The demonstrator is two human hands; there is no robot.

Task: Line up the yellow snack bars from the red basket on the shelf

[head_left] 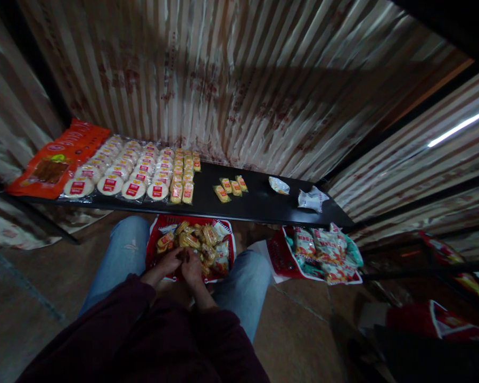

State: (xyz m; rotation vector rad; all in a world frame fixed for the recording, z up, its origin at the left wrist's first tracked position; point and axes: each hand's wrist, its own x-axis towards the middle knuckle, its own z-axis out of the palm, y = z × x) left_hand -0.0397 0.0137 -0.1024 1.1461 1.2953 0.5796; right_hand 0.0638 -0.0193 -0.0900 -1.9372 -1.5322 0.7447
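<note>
Counted on black shelf point(259, 206): one orange bag point(64, 157), four columns of white round packs point(142, 177), four loose yellow packets point(236, 188), two whitish packets point(313, 199). Below: two open red bags point(277, 258), too full for exact counting inside; two hands point(192, 268).

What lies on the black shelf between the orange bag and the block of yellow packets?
The head view shows four rows of round white wrapped snacks there.

We can read no word, brand or number for certain. Pale lettering marks the orange bag point(69, 146) at nine o'clock; red labels mark the round crackers point(122, 171) beside it, yellow packets point(191, 240) toward seven, and white packets point(329, 242) at four.
</note>
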